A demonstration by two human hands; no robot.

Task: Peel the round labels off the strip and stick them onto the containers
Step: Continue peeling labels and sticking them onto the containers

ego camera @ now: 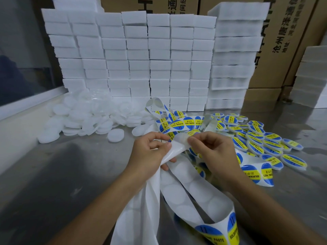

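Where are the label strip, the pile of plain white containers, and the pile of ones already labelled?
label strip [178,184], head view, on the bare white backing below the hands.
plain white containers [83,119], head view, middle of the left pile.
labelled containers [256,138], head view, middle of the right pile.

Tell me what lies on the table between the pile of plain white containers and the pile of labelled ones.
In the head view, the tangled label strip fills that stretch between the plain white containers and the labelled containers. Both hands, left hand and right hand, pinch it just in front.
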